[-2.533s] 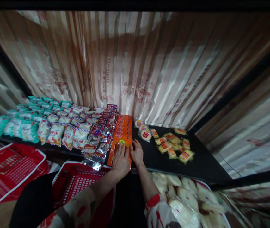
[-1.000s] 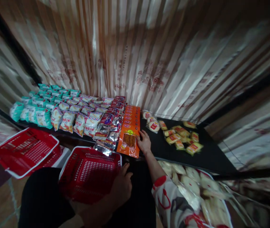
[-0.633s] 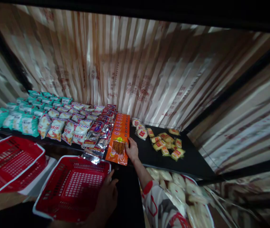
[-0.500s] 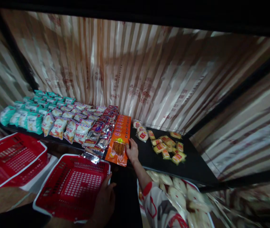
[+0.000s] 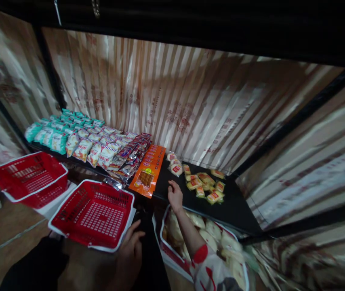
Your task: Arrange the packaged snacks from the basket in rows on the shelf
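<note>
An orange snack packet [image 5: 150,165] with brown sticks behind a clear window lies flat on the black shelf [image 5: 166,182]. My right hand [image 5: 175,196] hovers just right of it, apart from it, fingers loosely bent and holding nothing. Further right are round white wrapped cakes [image 5: 176,167] and small yellow wrapped pieces [image 5: 204,184]. Dark red and silver packets [image 5: 131,155] sit against the orange one's left side. Low in the view, my left hand [image 5: 131,246] is over my dark-clothed leg, beside an empty red basket [image 5: 102,214]. Its fingers are stretched out and dim.
White chip bags [image 5: 95,151] and teal bags [image 5: 59,137] fill the shelf's left end. Another red basket [image 5: 31,173] is at the left. Below the shelf, a white-rimmed basket [image 5: 203,230] holds pale wrapped items. A striped curtain backs the shelf, and black posts frame it.
My right hand has come off the orange packet's edge and moved a little to the right. The packet stays on the shelf. My view has shifted, showing more floor on the left.
</note>
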Motion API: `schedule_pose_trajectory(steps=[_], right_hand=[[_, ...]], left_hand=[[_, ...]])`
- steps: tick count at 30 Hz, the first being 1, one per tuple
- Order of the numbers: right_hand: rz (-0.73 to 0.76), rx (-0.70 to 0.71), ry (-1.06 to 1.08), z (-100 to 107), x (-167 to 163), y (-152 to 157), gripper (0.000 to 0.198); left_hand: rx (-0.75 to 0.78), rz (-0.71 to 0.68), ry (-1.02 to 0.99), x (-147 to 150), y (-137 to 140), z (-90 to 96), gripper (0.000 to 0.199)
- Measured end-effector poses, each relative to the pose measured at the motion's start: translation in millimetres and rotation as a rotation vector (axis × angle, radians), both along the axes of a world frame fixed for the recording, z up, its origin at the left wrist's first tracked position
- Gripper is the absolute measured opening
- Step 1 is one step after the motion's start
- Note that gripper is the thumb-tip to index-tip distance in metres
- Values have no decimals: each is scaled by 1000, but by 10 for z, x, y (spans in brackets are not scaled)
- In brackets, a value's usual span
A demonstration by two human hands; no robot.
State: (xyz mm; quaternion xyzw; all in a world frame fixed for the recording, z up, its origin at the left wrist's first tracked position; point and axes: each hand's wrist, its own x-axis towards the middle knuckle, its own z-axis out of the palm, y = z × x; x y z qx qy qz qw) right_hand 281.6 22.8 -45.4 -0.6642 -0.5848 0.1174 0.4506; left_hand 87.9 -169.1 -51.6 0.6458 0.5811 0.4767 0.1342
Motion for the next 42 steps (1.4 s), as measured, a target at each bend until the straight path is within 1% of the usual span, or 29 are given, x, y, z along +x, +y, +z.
schedule_pose_trajectory(steps=[3, 6, 9, 11, 13, 15, 16, 18, 20, 22, 25, 29, 32, 35, 37, 42], right_hand=[[21, 36, -164, -109, 300, -638, 36], [-8, -9, -385, -247, 680, -1309, 37], [-133, -108, -547, -387, 1034, -1830, 40], [-242, -194, -607, -481, 1216, -2058, 44], [-360, -269, -623, -577, 1355, -2204, 50], [-465, -343, -587, -675, 1466, -2295, 57], [-487, -380, -558, -723, 1514, -2328, 59], [-442, -444, -515, -811, 1600, -2379, 60], [-343, -474, -508, -876, 1673, -2417, 57], [-298, -474, -509, -911, 1735, -2445, 55], [-281, -448, -493, -926, 1825, -2474, 58], [-225, -380, -489, -958, 1957, -2512, 61], [-214, -380, -493, -1009, 2033, -2554, 58], [-231, -386, -487, -1048, 2057, -2586, 56], [-229, -364, -483, -1055, 2044, -2587, 55], [-186, -328, -486, -1000, 2012, -2550, 55]], left_hand=[[10, -11, -30, 141, -245, 102, 34], [9, -28, -44, 263, -448, 181, 33], [-1, -30, -65, 373, -598, 211, 33], [2, -32, -87, 435, -689, 209, 32], [-3, -19, -115, 477, -786, 197, 32], [-18, 8, -143, 495, -891, 181, 32], [-29, 23, -154, 496, -943, 173, 31], [-42, 40, -165, 490, -1041, 159, 30], [-46, 53, -166, 487, -1123, 154, 29], [-42, 61, -169, 501, -1179, 164, 28], [-43, 38, -182, 563, -1203, 215, 28], [-42, -42, -194, 699, -1130, 313, 28], [-27, -85, -200, 813, -1061, 356, 29], [-18, -119, -204, 906, -1038, 339, 30], [-31, -133, -206, 936, -1043, 301, 30], [-62, -98, -212, 872, -1048, 213, 29]])
